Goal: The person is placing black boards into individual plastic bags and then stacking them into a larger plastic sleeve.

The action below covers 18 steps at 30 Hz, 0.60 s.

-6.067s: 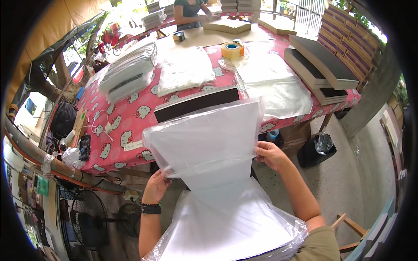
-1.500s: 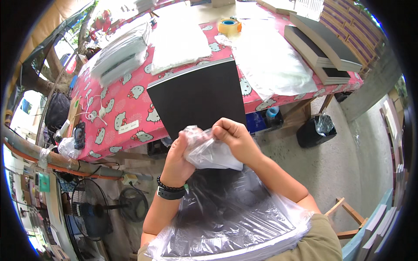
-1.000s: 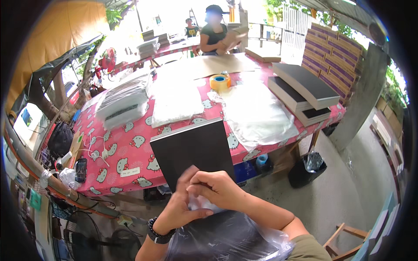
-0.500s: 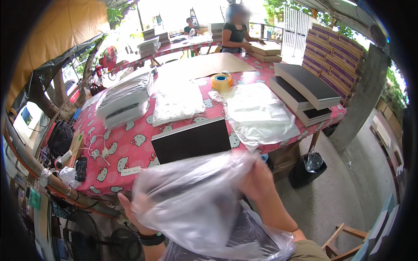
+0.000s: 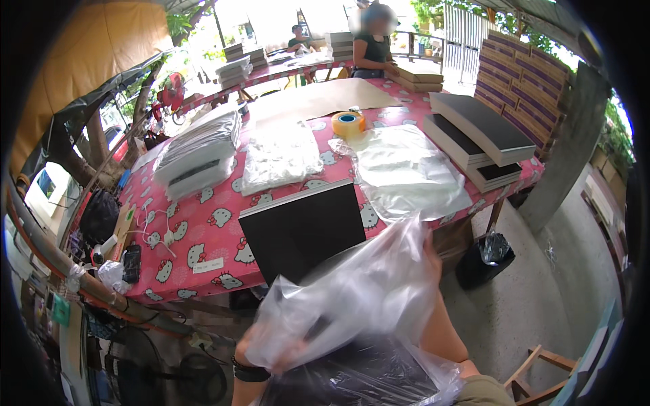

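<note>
Both of my hands hold a clear plastic bag point(image 5: 369, 284), stretched out in front of me. My right hand point(image 5: 432, 256) grips its upper right corner, partly hidden by the film. At the lower left, my left hand point(image 5: 276, 353) is smeared by motion, with the film around its fingers. Below the bag, close to my body, lies a dark flat thing in clear plastic point(image 5: 352, 373). A thick black-covered book point(image 5: 301, 227) rests at the table's near edge, its lower right part behind the bag.
On the pink patterned table point(image 5: 193, 230) lie a stack of plastic-wrapped books point(image 5: 200, 152), two piles of clear bags point(image 5: 281, 159) and a tape roll point(image 5: 349, 123). Black-covered books point(image 5: 481, 132) are stacked right. A bin point(image 5: 485, 260) stands below. A person point(image 5: 371, 54) works across the table.
The bag has swung right and now stretches between my hands. My left hand has moved right and inward, against the film. More of the black book's cover shows.
</note>
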### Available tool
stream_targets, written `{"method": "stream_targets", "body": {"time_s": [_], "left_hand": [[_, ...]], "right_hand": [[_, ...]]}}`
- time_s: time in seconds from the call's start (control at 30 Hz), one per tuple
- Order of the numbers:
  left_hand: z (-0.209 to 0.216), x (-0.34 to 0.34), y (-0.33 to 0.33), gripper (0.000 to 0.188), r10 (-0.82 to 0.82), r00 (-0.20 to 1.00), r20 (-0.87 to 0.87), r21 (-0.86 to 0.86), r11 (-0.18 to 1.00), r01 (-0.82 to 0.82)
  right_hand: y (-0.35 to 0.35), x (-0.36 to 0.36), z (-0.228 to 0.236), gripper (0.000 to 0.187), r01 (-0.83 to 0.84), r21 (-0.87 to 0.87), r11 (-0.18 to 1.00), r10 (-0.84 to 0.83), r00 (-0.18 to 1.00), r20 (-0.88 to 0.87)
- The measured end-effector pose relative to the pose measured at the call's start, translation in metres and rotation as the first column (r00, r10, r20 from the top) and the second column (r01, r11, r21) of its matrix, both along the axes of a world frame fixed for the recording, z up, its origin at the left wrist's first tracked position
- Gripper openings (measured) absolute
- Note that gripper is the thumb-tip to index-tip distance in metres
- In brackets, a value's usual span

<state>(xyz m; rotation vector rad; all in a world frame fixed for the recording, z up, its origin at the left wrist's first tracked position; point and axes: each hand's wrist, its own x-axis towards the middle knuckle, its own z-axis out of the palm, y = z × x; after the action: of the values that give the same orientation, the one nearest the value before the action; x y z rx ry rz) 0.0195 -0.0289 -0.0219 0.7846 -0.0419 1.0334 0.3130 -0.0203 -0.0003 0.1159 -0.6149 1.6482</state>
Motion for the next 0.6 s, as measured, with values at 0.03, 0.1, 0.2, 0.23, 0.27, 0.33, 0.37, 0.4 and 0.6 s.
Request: {"method": "stream_targets", "body": {"time_s": [0.03, 0.1, 0.2, 0.23, 0.27, 0.33, 0.37, 0.4, 0.6], "left_hand": [[-0.003, 0.0, -0.001, 0.069, -0.076, 0.99, -0.119, 0.136, 0.986, 0.092], [-0.003, -0.007, -0.003, 0.067, -0.027, 0.987, -0.158, 0.173, 0.983, 0.055], [0.021, -0.001, 0.005, 0.064, 0.607, 0.787, -0.11, -0.331, 0.725, -0.604], [0.024, -0.003, 0.014, 0.063, 0.696, 0.703, -0.148, -0.355, 0.626, -0.695], [0.001, -0.018, 0.025, 0.06, 0.735, 0.656, -0.174, -0.201, 0.626, -0.754], [-0.019, -0.044, 0.04, 0.054, 0.7, 0.684, -0.207, -0.056, 0.689, -0.722], [-0.014, -0.052, 0.046, 0.05, 0.6, 0.763, -0.238, -0.058, 0.776, -0.628], [-0.008, -0.06, 0.055, 0.047, 0.493, 0.825, -0.274, -0.055, 0.849, -0.526], [0.049, -0.02, 0.108, 0.053, 0.84, 0.273, -0.468, 0.707, 0.542, -0.455]], "right_hand": [[-0.004, 0.007, 0.015, 0.05, 0.063, -0.193, 0.979, -0.095, 0.982, -0.162], [0.008, 0.008, -0.002, 0.051, -0.106, -0.054, 0.993, 0.073, 0.906, -0.418], [-0.003, -0.007, -0.028, 0.045, -0.46, 0.171, 0.871, 0.451, 0.888, 0.092], [-0.01, -0.013, -0.029, 0.04, -0.439, 0.017, 0.898, 0.395, 0.823, 0.409], [-0.008, -0.019, -0.035, 0.036, -0.562, 0.091, 0.822, 0.364, 0.643, 0.674], [-0.001, -0.019, -0.044, 0.026, -0.553, 0.142, 0.821, 0.282, 0.609, 0.742], [-0.002, -0.007, -0.044, 0.02, -0.397, 0.122, 0.91, 0.262, 0.777, 0.573], [0.016, 0.009, -0.04, 0.031, -0.348, 0.161, 0.924, 0.266, 0.884, 0.386], [0.084, 0.04, 0.011, 0.025, 0.437, 0.532, 0.725, -0.565, -0.064, 0.823]]}}
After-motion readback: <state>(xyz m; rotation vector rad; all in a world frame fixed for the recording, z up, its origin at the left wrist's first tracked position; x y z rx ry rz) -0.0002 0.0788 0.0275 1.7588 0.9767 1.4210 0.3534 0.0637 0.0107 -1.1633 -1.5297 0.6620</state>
